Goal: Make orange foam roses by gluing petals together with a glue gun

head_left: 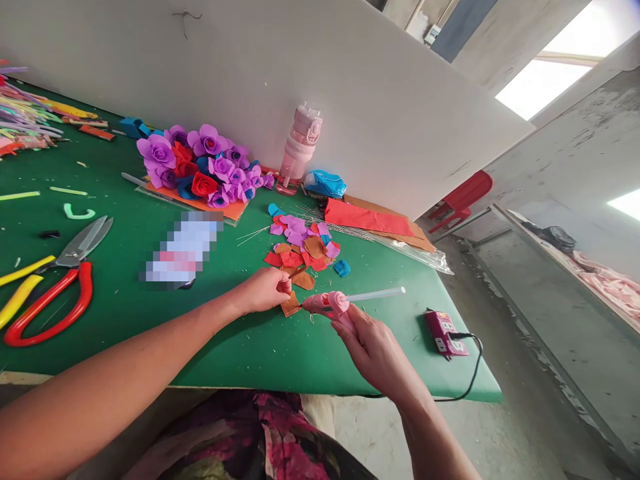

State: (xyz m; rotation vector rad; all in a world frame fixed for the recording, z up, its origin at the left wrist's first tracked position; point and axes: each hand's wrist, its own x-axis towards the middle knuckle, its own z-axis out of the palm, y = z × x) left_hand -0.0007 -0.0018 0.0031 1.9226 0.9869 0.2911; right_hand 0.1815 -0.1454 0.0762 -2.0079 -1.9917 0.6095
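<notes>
My right hand (373, 343) is wrapped round the handle of a pink hot glue gun (327, 303), and a clear glue stick (377, 294) juts from its rear. The nozzle points left and meets, or nearly meets, the edge of a brown paper piece (290, 306) on the table. Just above that piece, my left hand (265, 290) is closed in a pinch on a thin brown paper petal (298, 271); its fingertips are partly hidden. Beyond both hands lies a loose pile of purple, red, brown and blue paper petals (295, 230).
Paper flowers (205, 160) are heaped on an orange sheet at the back. A pink bottle (300, 147) stands beside them. Red-handled scissors (80, 287) and a blurred phone (183, 248) lie left. A purple box (445, 333) with a black cable sits near the right edge.
</notes>
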